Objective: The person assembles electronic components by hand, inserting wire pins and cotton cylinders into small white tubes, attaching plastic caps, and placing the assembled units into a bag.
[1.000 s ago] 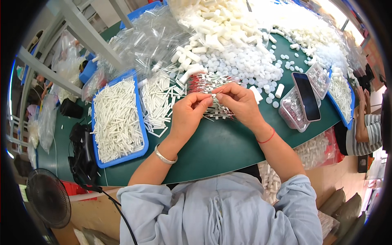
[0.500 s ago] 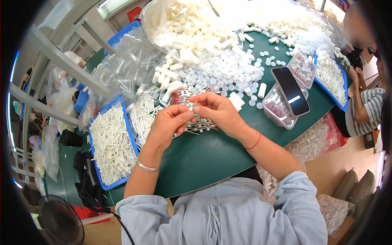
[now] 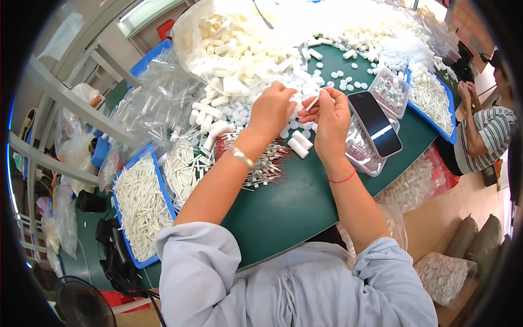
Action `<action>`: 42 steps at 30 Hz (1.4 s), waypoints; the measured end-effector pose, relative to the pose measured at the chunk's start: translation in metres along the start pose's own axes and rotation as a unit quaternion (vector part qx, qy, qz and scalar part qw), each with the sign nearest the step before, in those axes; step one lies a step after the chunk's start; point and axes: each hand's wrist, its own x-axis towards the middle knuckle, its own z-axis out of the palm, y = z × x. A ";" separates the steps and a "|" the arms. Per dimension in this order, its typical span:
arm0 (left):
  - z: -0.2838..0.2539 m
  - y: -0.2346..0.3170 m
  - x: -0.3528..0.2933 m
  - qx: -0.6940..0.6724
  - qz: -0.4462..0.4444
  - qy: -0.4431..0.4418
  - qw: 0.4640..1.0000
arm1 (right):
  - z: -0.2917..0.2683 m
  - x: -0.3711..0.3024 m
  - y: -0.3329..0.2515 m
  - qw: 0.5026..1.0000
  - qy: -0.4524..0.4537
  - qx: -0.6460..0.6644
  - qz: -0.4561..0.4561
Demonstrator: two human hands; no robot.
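Note:
My right hand (image 3: 331,122) is closed around a thin white tube (image 3: 312,103), which sticks out from between thumb and fingers, tilted. To its left, my left hand (image 3: 271,111) is over the heap of small translucent round caps (image 3: 237,115). Its fingers are bent toward each other; whatever is between the tips is too small to make out. Just below the left hand lies a pile of thin red-and-white stems (image 3: 269,163), partly covered by my left forearm. Two white foam-like cylinders (image 3: 298,144) rest on the green table (image 3: 289,212) between my wrists.
At left, a blue tray (image 3: 143,212) holds white tubes, beside a loose tube heap (image 3: 185,166). Cream cylinders (image 3: 231,52) spill from a clear bag. A phone (image 3: 376,124) lies on clear boxes at right, near another blue tray (image 3: 436,106). A person (image 3: 485,133) sits far right.
My hands have parted and moved away from me, from over the stem pile to the caps. The right hand has moved right, with the white tube now showing in its fingers.

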 end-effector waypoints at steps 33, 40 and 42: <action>-0.079 -0.003 -0.102 -0.604 -0.341 0.098 0.713 | 0.018 -0.040 0.025 0.949 -0.199 -0.243 -0.021; -0.075 -0.005 -0.103 -0.552 -0.319 0.112 0.762 | 0.019 -0.040 0.023 0.923 -0.211 -0.298 -0.122; -0.075 -0.004 -0.104 -0.511 -0.318 0.111 0.791 | 0.020 -0.040 0.021 0.914 -0.217 -0.312 -0.144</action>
